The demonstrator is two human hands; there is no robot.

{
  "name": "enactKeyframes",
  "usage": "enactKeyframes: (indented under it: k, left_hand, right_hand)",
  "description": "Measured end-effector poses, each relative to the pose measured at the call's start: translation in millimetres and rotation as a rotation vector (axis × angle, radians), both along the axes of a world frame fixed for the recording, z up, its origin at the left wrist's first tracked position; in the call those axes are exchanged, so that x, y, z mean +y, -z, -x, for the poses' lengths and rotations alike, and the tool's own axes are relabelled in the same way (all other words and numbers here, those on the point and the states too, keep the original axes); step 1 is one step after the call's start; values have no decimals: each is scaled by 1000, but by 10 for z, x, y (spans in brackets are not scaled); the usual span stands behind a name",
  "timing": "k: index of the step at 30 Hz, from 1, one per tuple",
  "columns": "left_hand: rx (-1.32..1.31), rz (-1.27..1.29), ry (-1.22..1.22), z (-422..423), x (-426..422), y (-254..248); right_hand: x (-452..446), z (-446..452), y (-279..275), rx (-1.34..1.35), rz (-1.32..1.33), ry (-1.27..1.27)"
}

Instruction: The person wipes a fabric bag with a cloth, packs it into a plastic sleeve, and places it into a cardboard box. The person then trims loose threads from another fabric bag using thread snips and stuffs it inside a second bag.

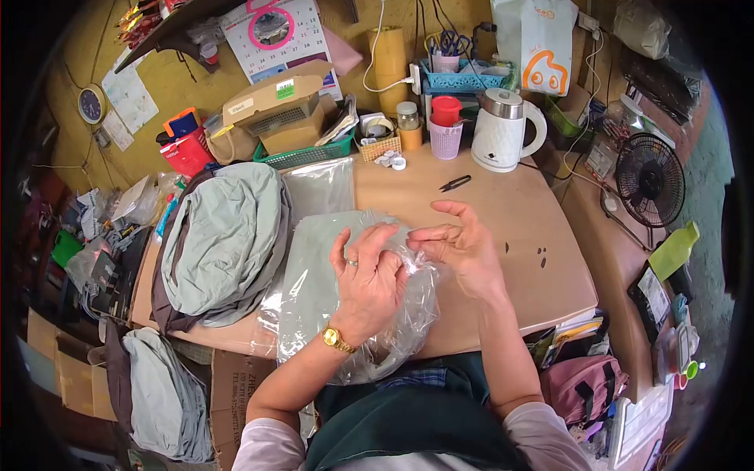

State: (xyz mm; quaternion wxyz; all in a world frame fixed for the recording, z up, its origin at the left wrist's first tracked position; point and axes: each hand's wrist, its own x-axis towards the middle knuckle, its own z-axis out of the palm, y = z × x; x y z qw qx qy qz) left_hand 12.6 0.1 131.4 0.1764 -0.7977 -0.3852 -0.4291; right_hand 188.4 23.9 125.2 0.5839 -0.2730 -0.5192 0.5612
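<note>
A clear plastic bag (418,308) lies on the table in front of me, and light grey-green folded cloth (308,271) shows through it. My left hand (369,279), wearing a gold watch and a ring, is over the bag with its fingers curled on the crumpled plastic. Beside it, my right hand (463,250) pinches at the bag's edge, its upper finger held out. How much plastic sits between the fingertips is hard to see. Left of the bag is a pile of grey-green and dark brown cloth pieces (228,239).
Black thread snips (455,183) lie beyond my right hand. A white kettle (499,133), a pink cup (445,140) and a green basket (306,153) line the back. Flat plastic bags (322,187) lie behind the cloth bag. A black fan (650,180) stands at right.
</note>
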Motion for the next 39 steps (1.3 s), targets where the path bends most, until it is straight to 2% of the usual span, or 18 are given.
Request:
enactKeyframes:
  k: [2,6,9,11,12,14,17,21,23,27,29,30,32,33,35,36,38,39]
  left_hand:
    - [6,31,-23,-3,-87,-80]
    - [9,116,33,86,-80,18]
    - [-28,108,29,88,-51,33]
    - [-21,102,23,107,-39,37]
    - [-15,94,19,110,-34,39]
    - [-6,92,24,104,-41,41]
    - [-7,68,41,106,-53,26]
    - [-20,32,55,142,-41,35]
    - [-15,32,49,134,-24,30]
    - [6,10,46,119,1,32]
    - [-8,13,57,142,17,54]
    - [-23,17,64,163,21,65]
    - [-63,22,59,221,23,66]
    - [-105,29,55,242,21,70]
    - [-107,37,25,250,30,96]
    - [-107,53,2,246,36,103]
    - [-107,70,-16,223,27,113]
    - [-105,93,-33,207,24,116]
  right_hand:
    - [-9,-38,41,201,139,-21]
    - [13,-87,147,326,134,-132]
    - [-48,-75,79,93,28,-220]
    - [-120,-80,44,-229,4,-156]
    - [-154,-89,-34,-230,4,-155]
    - [-206,-102,-194,-738,-184,3]
    - [-136,-181,-107,-947,-341,133]
    - [-49,-272,-132,-929,-247,67]
    - [-64,-242,-144,-503,-164,-65]
    - [-185,72,-49,-453,-403,-17]
    - [-227,100,-111,-779,-78,-164]
    - [-219,85,-102,-780,-81,-164]
    - [-182,27,-42,-917,-216,63]
    - [-156,9,46,-918,-222,61]
    - [-142,6,239,-635,-198,306]
    - [-189,62,263,-635,-206,306]
    - [-299,221,291,-476,-590,733]
    - [-315,243,303,-477,-593,733]
